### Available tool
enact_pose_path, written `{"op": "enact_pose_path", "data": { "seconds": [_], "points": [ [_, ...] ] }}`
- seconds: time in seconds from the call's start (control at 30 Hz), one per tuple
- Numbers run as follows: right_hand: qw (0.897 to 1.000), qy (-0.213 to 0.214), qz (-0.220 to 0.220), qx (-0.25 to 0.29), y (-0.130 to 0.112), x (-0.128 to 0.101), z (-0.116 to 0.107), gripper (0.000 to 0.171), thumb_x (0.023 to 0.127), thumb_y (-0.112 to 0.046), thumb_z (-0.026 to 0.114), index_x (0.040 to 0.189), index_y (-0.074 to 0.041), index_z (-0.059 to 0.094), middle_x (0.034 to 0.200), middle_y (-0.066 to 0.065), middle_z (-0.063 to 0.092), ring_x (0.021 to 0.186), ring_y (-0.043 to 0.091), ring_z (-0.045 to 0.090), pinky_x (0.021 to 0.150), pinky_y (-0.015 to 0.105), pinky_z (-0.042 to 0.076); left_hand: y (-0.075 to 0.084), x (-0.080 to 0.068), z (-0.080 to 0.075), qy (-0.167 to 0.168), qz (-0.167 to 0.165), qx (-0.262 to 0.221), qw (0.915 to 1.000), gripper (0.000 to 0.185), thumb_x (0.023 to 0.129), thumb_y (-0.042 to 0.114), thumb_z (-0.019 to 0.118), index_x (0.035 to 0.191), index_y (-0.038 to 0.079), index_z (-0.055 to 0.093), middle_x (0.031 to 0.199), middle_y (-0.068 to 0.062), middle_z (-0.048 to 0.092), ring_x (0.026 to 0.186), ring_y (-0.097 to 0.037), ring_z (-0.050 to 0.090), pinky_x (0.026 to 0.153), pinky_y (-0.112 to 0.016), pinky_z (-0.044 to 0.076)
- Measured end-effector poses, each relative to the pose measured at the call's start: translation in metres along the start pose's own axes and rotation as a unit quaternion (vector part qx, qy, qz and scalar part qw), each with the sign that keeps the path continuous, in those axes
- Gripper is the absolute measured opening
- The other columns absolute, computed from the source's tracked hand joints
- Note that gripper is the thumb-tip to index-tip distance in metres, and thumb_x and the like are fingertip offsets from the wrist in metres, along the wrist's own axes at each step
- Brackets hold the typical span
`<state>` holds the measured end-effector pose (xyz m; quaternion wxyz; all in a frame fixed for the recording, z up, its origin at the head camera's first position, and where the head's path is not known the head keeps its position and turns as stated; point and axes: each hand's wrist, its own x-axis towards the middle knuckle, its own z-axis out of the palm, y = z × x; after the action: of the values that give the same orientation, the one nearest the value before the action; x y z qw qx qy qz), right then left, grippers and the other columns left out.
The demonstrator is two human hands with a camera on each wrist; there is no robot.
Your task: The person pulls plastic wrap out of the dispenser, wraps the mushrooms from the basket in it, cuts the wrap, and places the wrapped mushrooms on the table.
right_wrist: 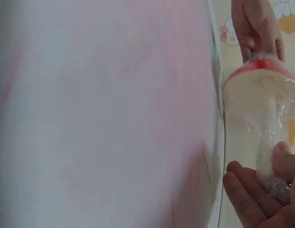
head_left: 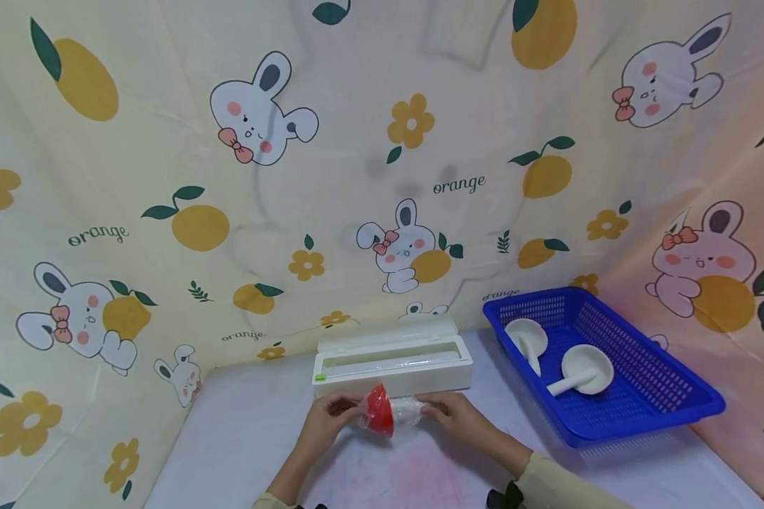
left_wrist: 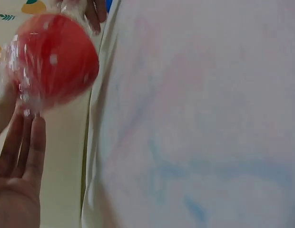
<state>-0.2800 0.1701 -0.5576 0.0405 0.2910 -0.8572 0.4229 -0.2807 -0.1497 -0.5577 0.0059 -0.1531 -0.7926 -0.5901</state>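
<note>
A: What is held, and where?

B: A red-capped, white-stemmed toy mushroom wrapped in clear plastic film is held just above the white counter, in front of a white rectangular plastic film dispenser box. It lies sideways between the two hands.

A: How are the hands set?

B: The left hand is placed at the red cap; its fingers are seen straight beside the cap in the left wrist view, but whether the cap is gripped cannot be told. The right hand is closed round the film-covered stem, the thumb being pressed on it.

A: What is hard to make out?

B: The stem's end is hidden in the right hand, and both wrist views are blurred. Two white mushroom-shaped pieces are seen in a blue perforated plastic basket, well apart to the right.
</note>
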Motion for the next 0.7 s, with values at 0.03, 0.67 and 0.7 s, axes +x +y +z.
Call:
{"op": "enact_pose_path", "data": {
  "seconds": [0.03, 0.67, 0.7],
  "points": [
    [1.0, -0.003, 0.004, 0.009, -0.001, 0.0, 0.001, 0.031, 0.105, -0.015, 0.069, 0.13, 0.003, 0.074, 0.128, 0.018, 0.075, 0.119, 0.035, 0.071, 0.098, 0.039, 0.059, 0.001, 0.0, 0.001, 0.013, -0.007, 0.005, 0.9999, 0.019, 0.096, 0.013, 0.081, 0.114, 0.006, 0.078, 0.109, -0.008, 0.078, 0.098, -0.015, 0.072, 0.086, -0.025, 0.06],
    [1.0, 0.004, 0.009, 0.02, 0.0, -0.007, 0.005, 0.031, 0.103, -0.01, 0.071, 0.132, 0.001, 0.071, 0.125, 0.017, 0.073, 0.109, 0.021, 0.069, 0.089, 0.029, 0.058, 0.005, 0.004, 0.01, 0.048, -0.002, 0.0, 0.9988, 0.021, 0.099, 0.016, 0.078, 0.117, 0.005, 0.073, 0.11, -0.011, 0.075, 0.095, -0.014, 0.068, 0.079, -0.026, 0.059],
    [1.0, 0.01, -0.006, 0.011, 0.0, -0.007, 0.005, 0.033, 0.102, -0.008, 0.073, 0.133, 0.0, 0.07, 0.123, 0.016, 0.072, 0.108, 0.021, 0.068, 0.087, 0.029, 0.059, 0.005, 0.004, 0.009, 0.042, 0.002, 0.001, 0.9991, 0.021, 0.1, 0.015, 0.077, 0.119, 0.005, 0.074, 0.112, -0.012, 0.075, 0.098, -0.015, 0.068, 0.081, -0.025, 0.059]
  ]
}}
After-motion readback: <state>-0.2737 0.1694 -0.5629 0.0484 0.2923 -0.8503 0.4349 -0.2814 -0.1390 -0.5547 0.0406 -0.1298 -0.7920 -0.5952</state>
